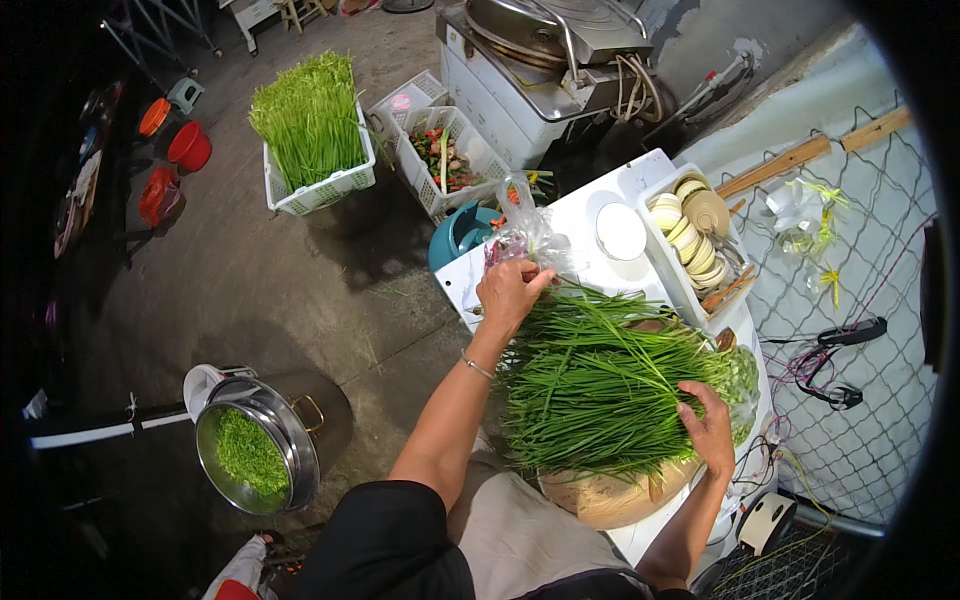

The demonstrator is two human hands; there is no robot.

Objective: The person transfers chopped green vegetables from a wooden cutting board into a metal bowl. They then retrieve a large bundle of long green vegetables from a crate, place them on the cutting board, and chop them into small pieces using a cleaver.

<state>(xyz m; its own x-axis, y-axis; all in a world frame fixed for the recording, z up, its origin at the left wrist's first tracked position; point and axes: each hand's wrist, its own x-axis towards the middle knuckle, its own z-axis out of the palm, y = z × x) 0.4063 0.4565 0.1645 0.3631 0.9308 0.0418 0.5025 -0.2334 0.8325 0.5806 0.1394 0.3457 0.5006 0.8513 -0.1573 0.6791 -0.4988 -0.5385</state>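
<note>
A broad heap of long green garlic chives [592,390] lies across a round wooden chopping block [600,499] in front of me. At the right of the heap, the thumb and fingers of my right hand [709,431] pinch the chives where the leaves draw together. My left hand [510,294] is curled at the heap's far left corner, beside a clear plastic bag [529,225]. Whether its fingers hold anything is hidden. Paler chopped greens in clear plastic [742,382] sit just beyond my right hand.
A white table [652,165] carries a bin of stacked bowls [694,232]. Left on the floor stand a steel pot [315,420] topped by a basin of chopped greens [251,454], and a crate of upright greens [322,195]. Wire mesh [847,450] borders the right.
</note>
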